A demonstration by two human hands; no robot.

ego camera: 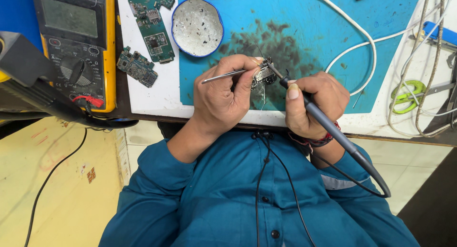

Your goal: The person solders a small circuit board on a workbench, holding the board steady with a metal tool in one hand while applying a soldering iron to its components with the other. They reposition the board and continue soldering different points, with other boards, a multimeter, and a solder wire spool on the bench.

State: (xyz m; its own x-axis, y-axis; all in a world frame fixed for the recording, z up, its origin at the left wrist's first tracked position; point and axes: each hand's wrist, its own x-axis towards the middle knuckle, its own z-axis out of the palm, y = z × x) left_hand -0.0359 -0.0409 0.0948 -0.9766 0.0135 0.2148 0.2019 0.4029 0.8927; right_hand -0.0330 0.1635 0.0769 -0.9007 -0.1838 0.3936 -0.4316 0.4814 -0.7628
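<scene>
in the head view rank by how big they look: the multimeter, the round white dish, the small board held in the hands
1. multimeter, partly cut off at the top
2. round white dish
3. small board, partly hidden by fingers

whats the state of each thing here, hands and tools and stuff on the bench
left hand: closed on tweezers
tweezers: held, pointing at the small board
right hand: gripping soldering iron
soldering iron: tip on the small board
small circuit board: pinched over the mat
blue mat: stained dark
round dish: open, flecked with bits
multimeter: screen blank, red lead plugged in
green circuit boards: bare, lying loose
</scene>
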